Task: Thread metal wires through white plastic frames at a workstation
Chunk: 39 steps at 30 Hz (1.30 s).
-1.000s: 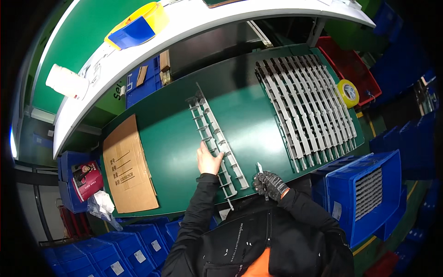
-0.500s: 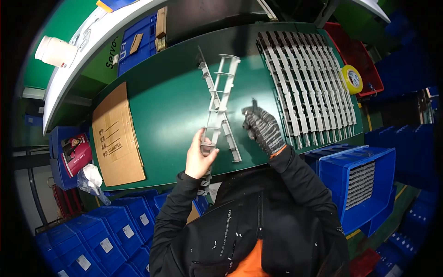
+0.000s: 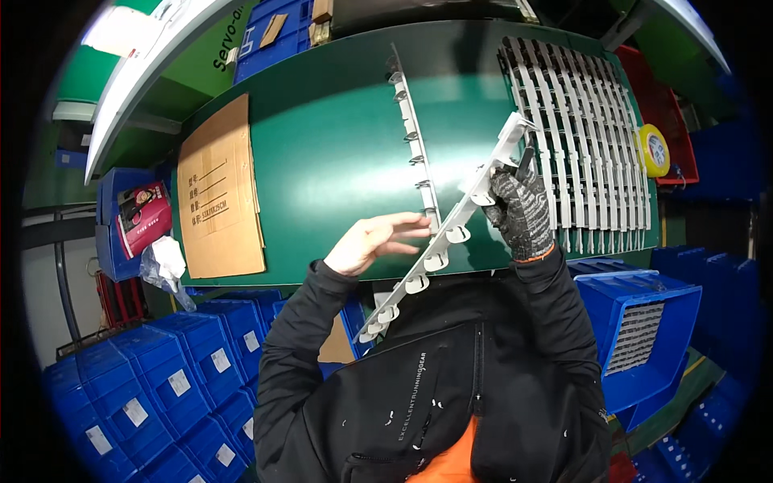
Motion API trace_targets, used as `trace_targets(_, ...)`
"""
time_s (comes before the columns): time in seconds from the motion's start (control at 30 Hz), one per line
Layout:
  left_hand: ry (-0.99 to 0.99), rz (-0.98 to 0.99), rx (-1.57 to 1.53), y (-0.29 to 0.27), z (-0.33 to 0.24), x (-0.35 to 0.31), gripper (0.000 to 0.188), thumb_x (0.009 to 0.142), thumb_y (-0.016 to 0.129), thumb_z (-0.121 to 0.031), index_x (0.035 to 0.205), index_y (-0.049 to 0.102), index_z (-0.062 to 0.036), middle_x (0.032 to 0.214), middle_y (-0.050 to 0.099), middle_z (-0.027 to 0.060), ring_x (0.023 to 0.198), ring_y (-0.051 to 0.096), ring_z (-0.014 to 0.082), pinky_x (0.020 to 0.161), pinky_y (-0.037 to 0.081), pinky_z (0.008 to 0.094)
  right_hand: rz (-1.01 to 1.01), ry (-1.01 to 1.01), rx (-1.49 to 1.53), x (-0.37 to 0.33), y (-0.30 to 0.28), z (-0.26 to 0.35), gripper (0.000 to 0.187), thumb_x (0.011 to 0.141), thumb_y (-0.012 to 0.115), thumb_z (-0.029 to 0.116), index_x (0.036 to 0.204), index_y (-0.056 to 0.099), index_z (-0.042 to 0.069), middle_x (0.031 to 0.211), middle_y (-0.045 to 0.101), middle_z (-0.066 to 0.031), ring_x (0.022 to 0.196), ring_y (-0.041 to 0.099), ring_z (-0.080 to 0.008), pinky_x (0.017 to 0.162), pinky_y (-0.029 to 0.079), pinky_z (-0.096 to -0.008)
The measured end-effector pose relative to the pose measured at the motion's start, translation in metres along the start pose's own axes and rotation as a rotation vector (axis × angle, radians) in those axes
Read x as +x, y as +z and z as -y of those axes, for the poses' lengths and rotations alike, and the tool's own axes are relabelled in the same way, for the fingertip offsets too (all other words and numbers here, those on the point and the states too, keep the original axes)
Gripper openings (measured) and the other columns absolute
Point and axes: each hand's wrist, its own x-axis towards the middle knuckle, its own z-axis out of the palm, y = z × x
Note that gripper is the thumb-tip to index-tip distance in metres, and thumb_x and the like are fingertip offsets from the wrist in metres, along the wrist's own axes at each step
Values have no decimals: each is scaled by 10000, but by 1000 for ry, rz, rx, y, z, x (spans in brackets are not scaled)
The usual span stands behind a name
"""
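A long light-grey strip with rounded tabs [image 3: 460,214] slants from over the table down toward my jacket. My right hand [image 3: 522,211], in a grey-and-black knit glove, grips it near its upper end. A short dark tool [image 3: 526,163] also sticks up from this hand; its kind is unclear. My bare left hand [image 3: 372,243] is open beside the strip's middle, fingers stretched toward it; whether they touch it I cannot tell. Beyond, a second tabbed strip [image 3: 412,135] lies lengthwise on the green table [image 3: 330,145]. Right of my gloved hand, several similar strips [image 3: 573,145] lie side by side.
Flat cardboard [image 3: 221,193] lies at the table's left. A yellow tape roll [image 3: 653,150] sits at the right edge, by a red bin [image 3: 668,121]. Below right, a blue crate [image 3: 656,322] holds grey strips. Blue bins [image 3: 153,394] stand at lower left.
The strip my left hand held upright has swung rightward into my right hand's grip. My left hand has let go, and its fingers are stretched out. The view has shifted somewhat.
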Motion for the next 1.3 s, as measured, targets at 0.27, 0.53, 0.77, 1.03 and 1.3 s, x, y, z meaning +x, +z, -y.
trace_targets(0.27, -193, -91, -156, 32, 7, 9, 336, 912, 458, -183, 1206, 445, -21, 967, 594, 149, 667, 626, 185, 591, 512, 270, 42, 24, -238, -7, 9, -6, 211, 873, 506, 221, 898, 562, 19, 631, 517, -5, 462, 442, -57, 422, 355, -190)
trace_targets(0.53, -187, -248, -59, 32, 5, 1, 358, 883, 511, -202, 1156, 453, 23, 877, 618, 149, 643, 627, 189, 572, 516, 280, 205, -511, -905, -11, -17, -14, 201, 876, 511, 202, 874, 580, 14, 612, 522, -38, 508, 482, -112, 470, 382, -262)
trace_targets(0.77, -165, -154, -51, 32, 7, 1, 394, 893, 504, -253, 1207, 456, -20, 875, 620, 98, 656, 623, 139, 550, 492, 223, 111, -517, -1164, -12, -9, -2, 176, 855, 506, 107, 934, 608, -11, 752, 600, -158, 646, 581, -283, 581, 449, -355)
trace_targets(1.03, -178, -177, -43, 33, 9, 4, 429, 891, 503, -278, 1226, 437, -18, 894, 621, 109, 664, 628, 148, 544, 490, 227, 52, -360, -737, -27, -13, -13, 186, 873, 506, 165, 844, 606, 11, 559, 501, -13, 493, 452, -76, 476, 364, -236)
trace_targets(1.3, -177, -204, -88, 37, 5, 7, 465, 878, 522, -302, 1233, 431, -16, 981, 609, 153, 723, 642, 184, 566, 506, 242, 98, -730, -1100, -34, -10, -19, 111, 767, 603, 133, 798, 628, 30, 738, 606, -130, 689, 591, -273, 609, 463, -364)
